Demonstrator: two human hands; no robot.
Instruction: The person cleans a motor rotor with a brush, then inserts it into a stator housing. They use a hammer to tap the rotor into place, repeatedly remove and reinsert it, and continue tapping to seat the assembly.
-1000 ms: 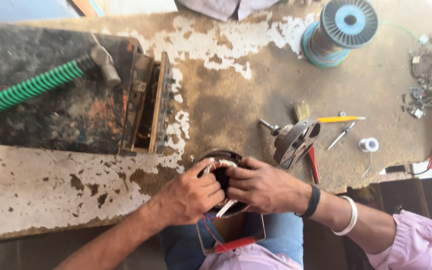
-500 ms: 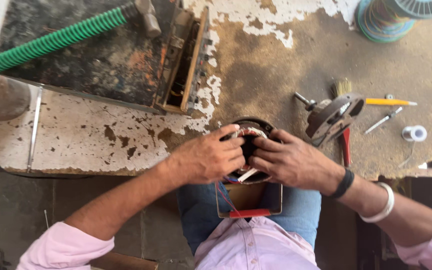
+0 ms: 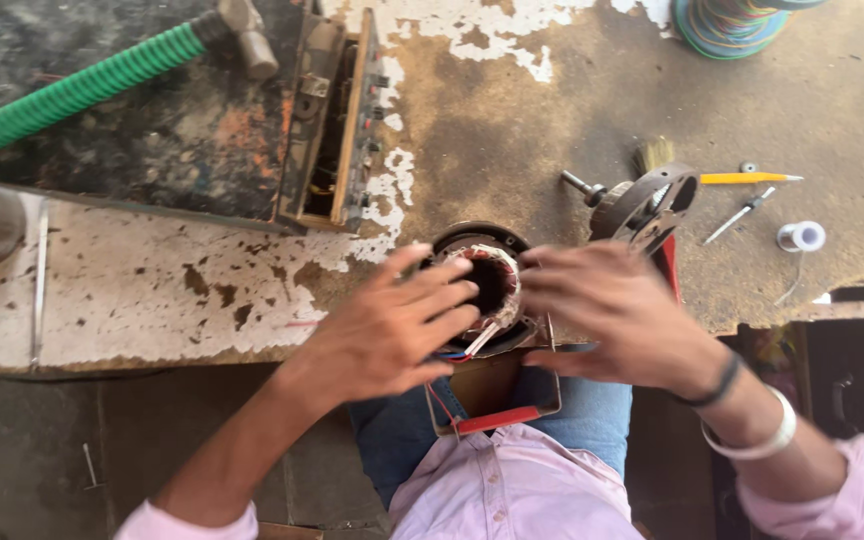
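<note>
Motor coil [image 3: 487, 285] at near edge of table [image 3: 512, 120], over person's lap. Left hand [image 3: 387, 330] on coil's left side, fingers spread, tips touching windings. Right hand [image 3: 612, 315] on coil's right side, fingers loose, apart, touching rim. Metal cover [image 3: 642, 205] just right of coil; yellow pencil [image 3: 747, 178] beyond cover; green hose [image 3: 72, 90] far left.

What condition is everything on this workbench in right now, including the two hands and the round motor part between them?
Motor stator: upright at the bench edge, its bore open, coloured wires hanging below.
Left hand: open, fingers spread, fingertips at the stator's rim.
Right hand: open, flat beside the stator.
Wooden box: lying on its side, open.
Green hose: lying across the bench.
Wire spool: wound full, partly out of view.
Yellow pencil: lying flat.
</note>
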